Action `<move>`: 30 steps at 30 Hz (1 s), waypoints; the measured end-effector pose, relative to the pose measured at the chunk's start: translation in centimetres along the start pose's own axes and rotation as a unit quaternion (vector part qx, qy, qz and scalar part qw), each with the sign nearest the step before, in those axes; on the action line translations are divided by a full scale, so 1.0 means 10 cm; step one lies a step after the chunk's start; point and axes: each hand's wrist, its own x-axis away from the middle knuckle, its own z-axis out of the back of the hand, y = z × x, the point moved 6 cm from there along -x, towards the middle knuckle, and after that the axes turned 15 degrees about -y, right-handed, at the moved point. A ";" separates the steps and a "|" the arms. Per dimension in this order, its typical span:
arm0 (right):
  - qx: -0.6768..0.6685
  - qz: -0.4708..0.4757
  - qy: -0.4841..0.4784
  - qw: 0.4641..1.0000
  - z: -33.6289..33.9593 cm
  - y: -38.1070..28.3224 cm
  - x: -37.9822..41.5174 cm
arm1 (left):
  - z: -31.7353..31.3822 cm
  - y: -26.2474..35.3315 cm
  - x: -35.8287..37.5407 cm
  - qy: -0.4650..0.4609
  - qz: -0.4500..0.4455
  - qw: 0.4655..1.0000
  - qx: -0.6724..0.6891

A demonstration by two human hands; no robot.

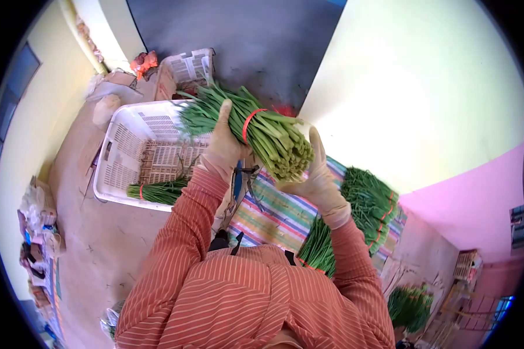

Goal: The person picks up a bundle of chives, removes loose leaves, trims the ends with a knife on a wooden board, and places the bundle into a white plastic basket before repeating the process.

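Note:
A thick bunch of garlic chives [265, 136], bound with a red band, is raised in front of me and tilts down to the right. My left hand [224, 145], in a pale glove, is closed round its leafy side left of the band, thumb on top. At the pale cut ends, my right hand [323, 189], gloved too, cups the bunch with the thumb above and the fingers below. Below the leaf tips stands a white plastic crate [113, 168]. Inside it, near the front wall, lies a smaller banded bunch [160, 191].
More banded bunches [370, 203] lie on a striped sheet [273, 212] to the right. Behind the white crate is a second crate [186, 67] beside an orange bag [144, 64]. A pale wall [425, 99] rises on the right. Bags [38, 209] line the left wall.

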 end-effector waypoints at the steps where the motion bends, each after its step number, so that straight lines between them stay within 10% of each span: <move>1: 0.003 0.009 -0.004 1.000 -0.05 -0.10 -0.09 | -0.12 -0.15 0.05 -0.096 0.079 0.989 0.077; 6: -0.085 0.224 0.052 0.969 0.14 -0.81 -0.48 | -0.79 -0.52 0.53 -0.282 0.117 0.945 0.117; 8: -0.146 0.204 0.045 0.967 0.20 -1.04 -0.61 | -0.68 -0.38 0.63 -0.120 0.005 0.859 -0.497; 9: -0.145 0.214 0.036 0.965 0.26 -1.14 -0.68 | -0.74 -0.26 0.73 -0.117 -0.007 0.859 -0.498; 11: -0.291 0.139 0.015 0.946 0.38 -1.19 -0.85 | -0.79 -0.17 1.05 -0.083 0.275 0.740 -0.608; 13: -0.295 0.146 0.022 0.944 0.46 -1.37 -0.93 | -0.84 -0.12 1.19 0.018 0.319 0.794 -0.517; 15: -0.203 0.096 -0.003 0.975 0.43 -1.53 -1.00 | -1.01 -0.03 1.21 -0.064 -0.085 0.837 -0.537; 16: -0.218 0.085 -0.004 0.972 0.32 -1.57 -1.04 | -1.13 -0.02 1.25 -0.032 -0.121 0.721 -0.681; 17: -0.163 0.074 -0.033 0.983 0.20 -1.59 -1.12 | -1.12 -0.17 1.11 -0.146 -0.164 0.837 -0.501; 19: -0.025 0.055 -0.032 0.998 -0.02 -1.71 -1.16 | -0.97 -0.19 1.03 -0.115 -0.166 0.898 -0.391; 30: -0.093 0.083 -0.220 0.967 -0.80 -1.19 -0.58 | -0.68 0.26 1.51 -0.013 -0.249 0.924 -0.290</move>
